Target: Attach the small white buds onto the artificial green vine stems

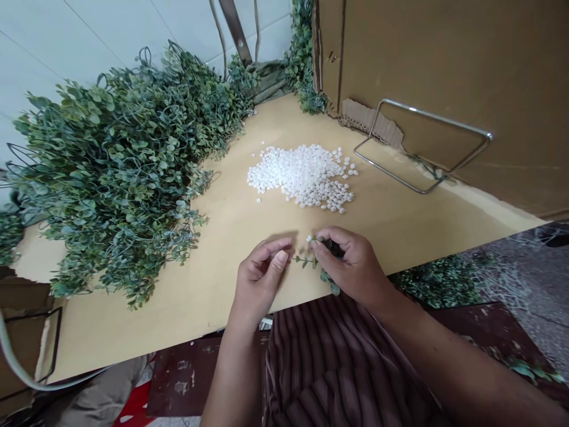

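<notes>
My right hand (351,264) is closed around a small green artificial sprig (306,259) near the table's front edge; a tiny white piece sits at the sprig's tip. My left hand (262,273) is beside it with fingers curled in a pinch, thumb and forefinger close to the sprig's stem. What the left fingers hold, if anything, is too small to see. A heap of small white beads (302,175) lies on the wooden table (222,237) just beyond both hands.
A large pile of green artificial foliage (120,160) covers the table's left side. A cardboard box (444,77) stands at the right, with a bent metal wire frame (422,148) before it. More foliage (435,279) lies on the floor at right.
</notes>
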Motion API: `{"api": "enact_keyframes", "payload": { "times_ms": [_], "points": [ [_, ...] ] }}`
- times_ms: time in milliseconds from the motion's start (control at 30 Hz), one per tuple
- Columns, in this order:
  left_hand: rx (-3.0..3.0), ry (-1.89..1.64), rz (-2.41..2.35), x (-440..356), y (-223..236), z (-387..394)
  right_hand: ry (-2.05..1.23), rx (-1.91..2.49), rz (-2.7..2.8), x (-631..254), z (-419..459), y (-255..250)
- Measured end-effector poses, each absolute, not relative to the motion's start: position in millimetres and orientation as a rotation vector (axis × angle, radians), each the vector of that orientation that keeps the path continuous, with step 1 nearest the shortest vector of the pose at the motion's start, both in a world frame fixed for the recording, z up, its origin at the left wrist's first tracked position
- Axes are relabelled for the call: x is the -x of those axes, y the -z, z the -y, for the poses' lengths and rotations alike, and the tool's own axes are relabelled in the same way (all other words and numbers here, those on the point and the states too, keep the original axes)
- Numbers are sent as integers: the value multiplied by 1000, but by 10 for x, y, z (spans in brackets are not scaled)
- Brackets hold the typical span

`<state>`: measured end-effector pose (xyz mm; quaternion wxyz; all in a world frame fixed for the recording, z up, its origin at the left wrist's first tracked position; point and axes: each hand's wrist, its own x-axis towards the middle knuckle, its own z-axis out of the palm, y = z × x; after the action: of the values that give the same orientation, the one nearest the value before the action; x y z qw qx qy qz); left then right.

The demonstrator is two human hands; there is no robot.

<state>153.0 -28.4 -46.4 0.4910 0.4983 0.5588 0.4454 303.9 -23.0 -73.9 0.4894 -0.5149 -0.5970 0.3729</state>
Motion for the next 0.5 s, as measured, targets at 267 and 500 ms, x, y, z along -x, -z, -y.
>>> {"api": "enact_keyframes", "payload": {
  "times_ms": [267, 500],
  "points": [
    [-1193, -1076, -1328, -1605, 483, 284, -981, 1161, 1465, -3074, 251, 703],
    [-1181, -1135, -1325, -1634, 477, 240, -778, 1149, 1628, -3072, 208, 746]
  ]
}}
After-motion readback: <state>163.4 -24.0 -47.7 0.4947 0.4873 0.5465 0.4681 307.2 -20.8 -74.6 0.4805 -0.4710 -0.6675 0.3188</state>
